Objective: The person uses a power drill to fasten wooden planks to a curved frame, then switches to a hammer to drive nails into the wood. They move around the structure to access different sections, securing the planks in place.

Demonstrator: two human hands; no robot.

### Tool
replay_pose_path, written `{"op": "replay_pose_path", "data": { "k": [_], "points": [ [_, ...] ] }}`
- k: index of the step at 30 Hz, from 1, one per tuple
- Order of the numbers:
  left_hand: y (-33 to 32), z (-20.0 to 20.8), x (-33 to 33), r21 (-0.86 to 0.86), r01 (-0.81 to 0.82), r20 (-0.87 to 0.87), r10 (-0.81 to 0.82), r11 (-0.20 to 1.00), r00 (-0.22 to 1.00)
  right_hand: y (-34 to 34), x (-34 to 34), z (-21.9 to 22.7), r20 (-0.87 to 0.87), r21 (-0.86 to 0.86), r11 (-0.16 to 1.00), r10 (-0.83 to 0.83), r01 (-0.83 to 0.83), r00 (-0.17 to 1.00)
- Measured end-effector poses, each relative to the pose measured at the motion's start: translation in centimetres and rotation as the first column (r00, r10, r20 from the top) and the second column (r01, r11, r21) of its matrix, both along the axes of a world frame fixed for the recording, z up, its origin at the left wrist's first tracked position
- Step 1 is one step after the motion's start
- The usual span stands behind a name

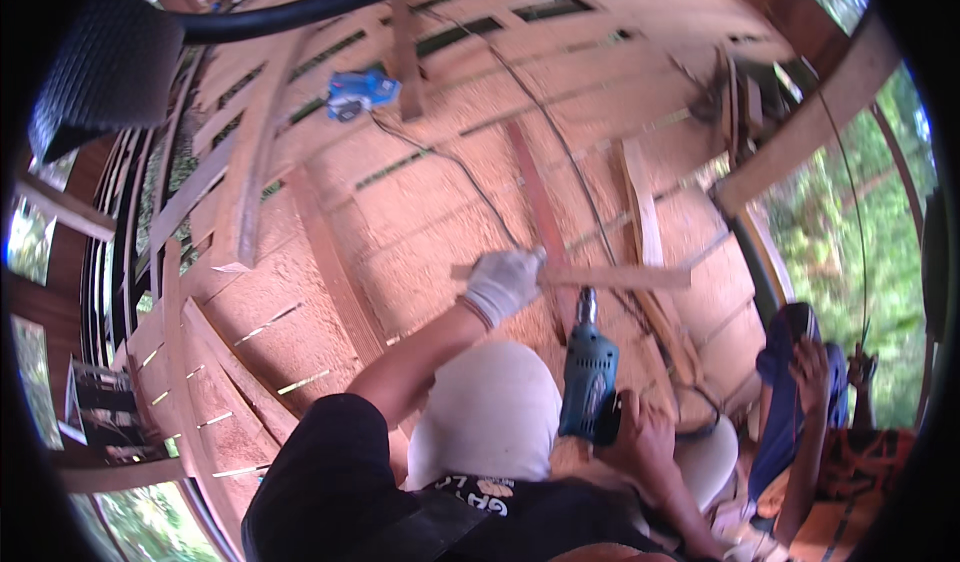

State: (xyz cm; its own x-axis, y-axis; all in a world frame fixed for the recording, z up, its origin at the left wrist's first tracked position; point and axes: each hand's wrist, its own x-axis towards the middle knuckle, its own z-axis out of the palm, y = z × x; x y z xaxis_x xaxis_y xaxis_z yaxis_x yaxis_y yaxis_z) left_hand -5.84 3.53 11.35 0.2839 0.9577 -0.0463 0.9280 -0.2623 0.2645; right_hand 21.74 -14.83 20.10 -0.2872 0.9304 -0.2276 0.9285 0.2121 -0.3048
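Teal and black, a pistol-shaped power drill (589,380) points far with its metal chuck (586,307) just short of, or against, a narrow light-brown wooden strip (620,278); from where I stand, I cannot tell which. The person's bare right hand (647,437) grips low, fingers wrapped about the handle as far as they show. An off-white gloved left hand (503,284) has its fingers clamped on the strip's left part, apparently to keep it from shifting, leaving the right end exposed. Beneath, a long reddish-brown board (535,192) crosses the sawdust-strewn plank floor (420,232), perhaps serving as support. Far left sits a blue power planer (362,94), seemingly parked out of reach. Near right, a co-worker's hand (812,370) is raised. I make out no container.
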Motion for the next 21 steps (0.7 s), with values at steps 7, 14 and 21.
{"op": "replay_pose_path", "data": {
  "k": [7,14,21],
  "points": [
    [0.7,0.6,-0.7,-0.016,0.040,0.018,-0.040,0.999,0.999,1.0,0.3,-0.4,0.180,0.082,0.989,0.107,-0.124,0.978],
    [0.7,-1.1,-0.6,-0.123,-0.021,-0.013,0.019,0.992,1.000,1.0,0.8,-1.7,0.131,0.027,0.987,0.153,-0.158,0.980],
    [1.2,-0.3,0.1,-0.257,-0.036,-0.063,0.020,0.966,0.998,1.1,0.3,-0.1,0.073,-0.019,0.993,0.114,-0.113,0.991]
  ]
}}
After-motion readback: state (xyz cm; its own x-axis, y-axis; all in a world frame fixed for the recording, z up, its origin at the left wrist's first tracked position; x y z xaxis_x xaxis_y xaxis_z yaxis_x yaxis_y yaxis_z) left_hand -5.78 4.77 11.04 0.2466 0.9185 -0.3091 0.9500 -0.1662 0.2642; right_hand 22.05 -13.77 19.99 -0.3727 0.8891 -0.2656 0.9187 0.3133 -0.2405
